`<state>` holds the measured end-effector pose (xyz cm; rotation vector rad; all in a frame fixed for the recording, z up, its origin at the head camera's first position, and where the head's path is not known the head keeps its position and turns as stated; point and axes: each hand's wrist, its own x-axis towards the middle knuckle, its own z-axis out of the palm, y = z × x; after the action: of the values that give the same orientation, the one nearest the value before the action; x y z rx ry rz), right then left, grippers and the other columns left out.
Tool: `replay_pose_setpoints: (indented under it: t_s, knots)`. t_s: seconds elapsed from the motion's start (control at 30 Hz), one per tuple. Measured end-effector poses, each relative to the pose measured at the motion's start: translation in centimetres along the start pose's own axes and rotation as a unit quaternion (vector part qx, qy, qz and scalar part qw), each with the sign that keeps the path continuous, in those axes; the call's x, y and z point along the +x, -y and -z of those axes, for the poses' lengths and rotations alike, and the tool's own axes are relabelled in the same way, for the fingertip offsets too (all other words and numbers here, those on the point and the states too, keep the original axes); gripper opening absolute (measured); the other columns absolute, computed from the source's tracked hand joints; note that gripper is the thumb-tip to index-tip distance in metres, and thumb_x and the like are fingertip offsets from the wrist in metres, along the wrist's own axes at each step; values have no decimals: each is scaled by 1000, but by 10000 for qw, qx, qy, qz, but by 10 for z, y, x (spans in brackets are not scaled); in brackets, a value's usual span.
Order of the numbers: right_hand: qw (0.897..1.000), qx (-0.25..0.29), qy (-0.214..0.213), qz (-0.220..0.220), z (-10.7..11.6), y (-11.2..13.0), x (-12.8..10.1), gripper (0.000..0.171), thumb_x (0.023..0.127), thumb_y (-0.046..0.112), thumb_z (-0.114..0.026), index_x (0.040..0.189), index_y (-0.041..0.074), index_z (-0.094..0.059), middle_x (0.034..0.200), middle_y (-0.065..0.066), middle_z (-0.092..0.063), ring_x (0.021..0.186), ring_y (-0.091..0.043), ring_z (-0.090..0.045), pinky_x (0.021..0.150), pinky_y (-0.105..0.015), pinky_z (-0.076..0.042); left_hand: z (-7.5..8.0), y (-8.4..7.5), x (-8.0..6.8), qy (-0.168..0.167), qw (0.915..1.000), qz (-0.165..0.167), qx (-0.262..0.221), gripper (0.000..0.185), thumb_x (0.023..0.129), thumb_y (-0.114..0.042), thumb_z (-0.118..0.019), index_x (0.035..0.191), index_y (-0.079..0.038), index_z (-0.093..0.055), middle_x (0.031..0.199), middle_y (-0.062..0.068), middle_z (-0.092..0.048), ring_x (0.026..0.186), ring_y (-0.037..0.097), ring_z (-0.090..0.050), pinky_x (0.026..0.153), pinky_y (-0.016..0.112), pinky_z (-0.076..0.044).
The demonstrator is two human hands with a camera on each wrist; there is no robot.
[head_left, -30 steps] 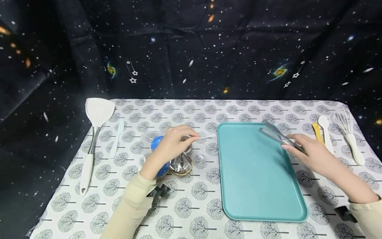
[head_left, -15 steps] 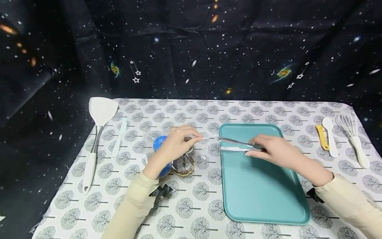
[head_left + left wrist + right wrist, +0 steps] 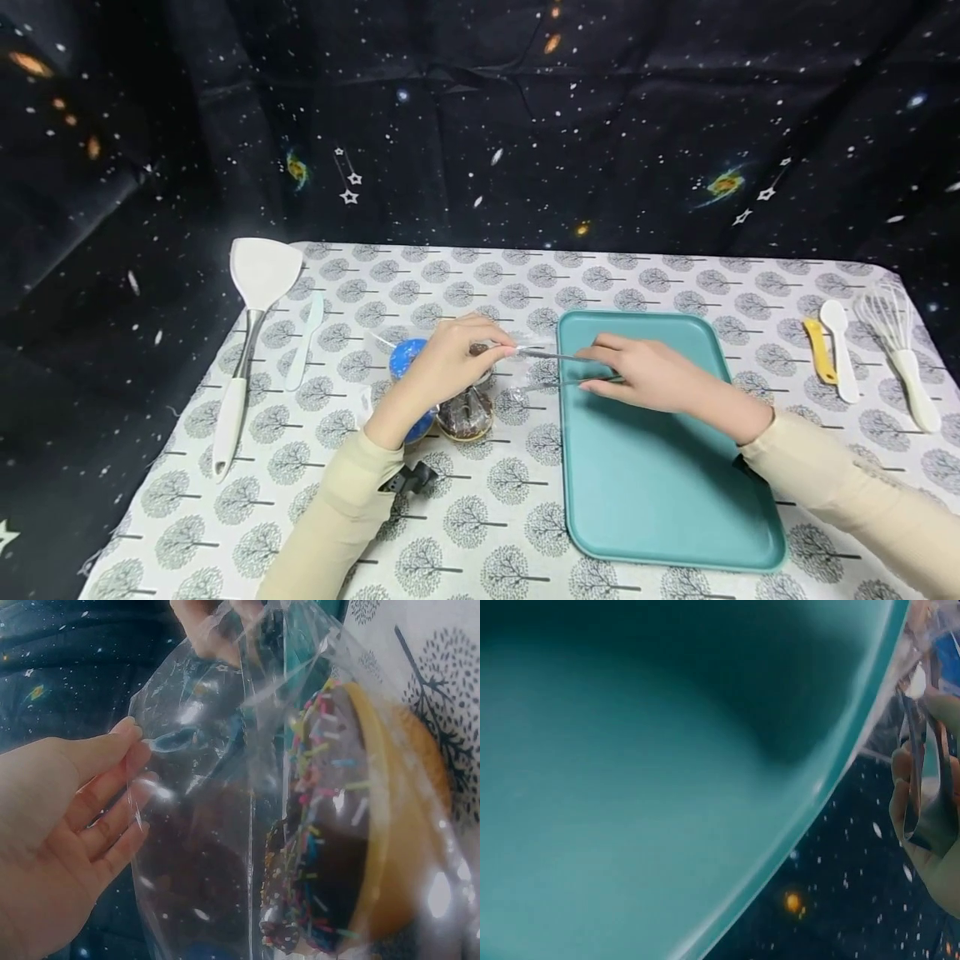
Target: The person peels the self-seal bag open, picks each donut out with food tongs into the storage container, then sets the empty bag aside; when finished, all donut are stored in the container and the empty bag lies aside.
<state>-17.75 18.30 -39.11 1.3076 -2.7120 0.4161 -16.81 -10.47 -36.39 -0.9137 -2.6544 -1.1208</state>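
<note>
Head view. Left hand (image 3: 442, 360): grip pinches the top edge of a clear plastic bag (image 3: 480, 375) and holds its mouth toward the tray (image 3: 660, 500). The bag lies on the tabletop (image 3: 480, 533) just left of the tray, with a blue-iced doughnut (image 3: 405, 358) and a chocolate doughnut (image 3: 465, 414) beside or under the hand. Right hand (image 3: 645, 375): grip closed round metal tongs (image 3: 558, 371); their long axis runs left to right, arms parted, tips pointing left at the bag's mouth. Also present: white spatula (image 3: 251, 321), small white knife (image 3: 303, 354), yellow tool (image 3: 820, 350), white spoon (image 3: 840, 346), whisk (image 3: 900, 350).

Left wrist view. The bag is thin, glossy film, likely slippery and easily torn; best taken at its free edge, as the fingers (image 3: 112, 817) do. Inside, a chocolate doughnut with sprinkles (image 3: 345, 847) stands on edge; judged light, soft, its icing easily smeared, so it is best held by the plain sides.

Right wrist view. Mostly the tray's teal surface (image 3: 630, 787); the fingers (image 3: 922, 817) clasp the tongs' arms (image 3: 911, 750).
</note>
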Motion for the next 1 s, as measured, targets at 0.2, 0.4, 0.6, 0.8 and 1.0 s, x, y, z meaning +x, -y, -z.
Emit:
replay_pose_setpoints:
  t_s: [0.2, 0.4, 0.6, 0.8, 1.0]
  knots:
    - [9998, -102, -5, -148, -10, 3, 15, 45, 85, 39, -67, 117, 8, -64, 89, 1, -56, 57, 0, -40, 48, -16, -39, -3, -1, 2, 64, 10000, -61, 25, 12, 87, -24, -67, 95, -18, -73, 94, -8, -69, 92, 7, -61, 90, 28, -48]
    - [9994, -14, 2, -357, -14, 9, 25, 45, 84, 40, -67, 116, 7, -64, 87, 0, -55, 58, -3, -42, 48, -17, -40, -4, -2, 2, 94, 9999, -140, -18, 13, 87, -22, -66, 96, -16, -73, 95, -6, -69, 94, 8, -61, 88, 25, -49]
    - [9983, 164, 155, -531, -18, 12, 31, 45, 84, 41, -67, 116, 10, -65, 85, 1, -55, 61, -4, -42, 50, -18, -39, -5, -2, 2, 130, 9998, -143, -82, 12, 88, -19, -66, 96, -14, -73, 96, -5, -69, 91, 9, -61, 86, 28, -51]
    - [9965, 524, 185, -629, -17, 13, 38, 46, 81, 42, -70, 115, 10, -64, 83, 0, -52, 60, -5, -39, 48, -19, -38, -6, 1, 0, 153, 9997, -71, -162, 14, 89, -22, -64, 97, -13, -73, 95, -6, -68, 87, 7, -60, 81, 26, -51]
    - [9936, 613, 402, -859, -16, 17, 38, 46, 80, 40, -71, 113, 8, -65, 83, -2, -51, 61, -7, -40, 49, -20, -39, -7, 0, -1, 160, 9997, -35, -153, 14, 89, -24, -64, 96, -14, -73, 94, -7, -68, 89, 7, -61, 83, 25, -50]
